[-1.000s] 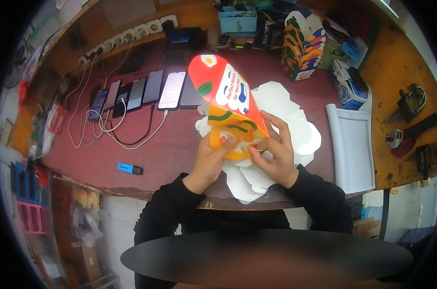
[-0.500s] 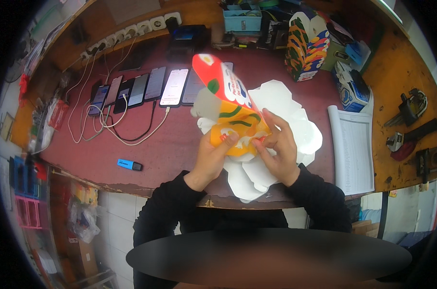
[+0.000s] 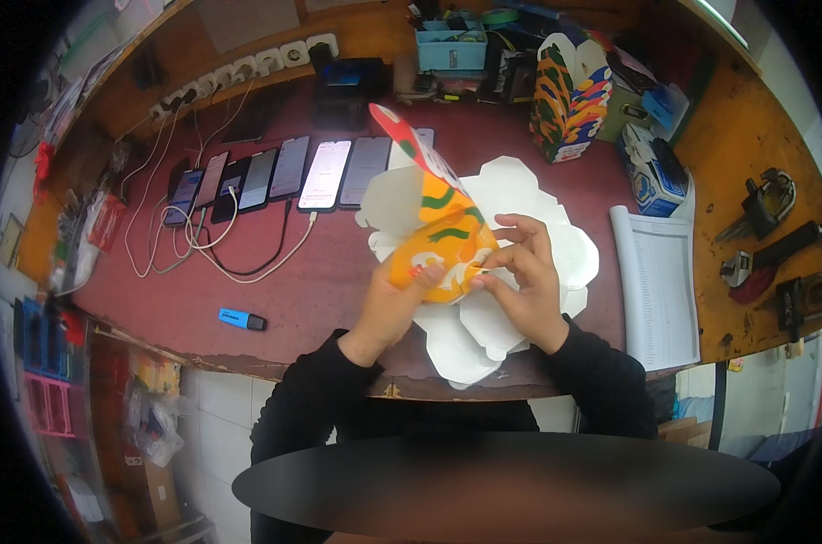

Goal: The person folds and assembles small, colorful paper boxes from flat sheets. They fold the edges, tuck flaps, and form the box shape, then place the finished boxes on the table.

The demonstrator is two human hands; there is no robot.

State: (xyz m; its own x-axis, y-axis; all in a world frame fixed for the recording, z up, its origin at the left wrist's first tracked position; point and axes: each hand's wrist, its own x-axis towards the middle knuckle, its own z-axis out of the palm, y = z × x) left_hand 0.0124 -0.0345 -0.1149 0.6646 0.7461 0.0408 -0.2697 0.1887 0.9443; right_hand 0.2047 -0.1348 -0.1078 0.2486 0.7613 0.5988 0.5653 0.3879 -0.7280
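Note:
A partly folded paper food carton (image 3: 445,238), yellow with green squiggles and a red flap, is held up over the table. My left hand (image 3: 386,306) grips its lower left side, the thumb on the printed face. At the carton's right edge, my right hand (image 3: 529,288) pinches a fold between thumb and index finger, with the other fingers bent above. Under the carton and beneath both hands lies a spread of flat white carton blanks (image 3: 570,258), their scalloped flaps fanned out. The carton's far side is hidden.
Several phones (image 3: 325,177) with charging cables lie at the back left. A blue highlighter (image 3: 241,319) rests nearer the front edge. An upright patterned carton (image 3: 570,100) stands behind, beside a blue-and-white box (image 3: 651,172). A printed paper pad (image 3: 660,290) and tools (image 3: 773,254) are on the right.
The carton's red top flap has turned more edge-on, and the carton has tilted slightly. My right hand's fingers have shifted along its edge; both hands still hold it.

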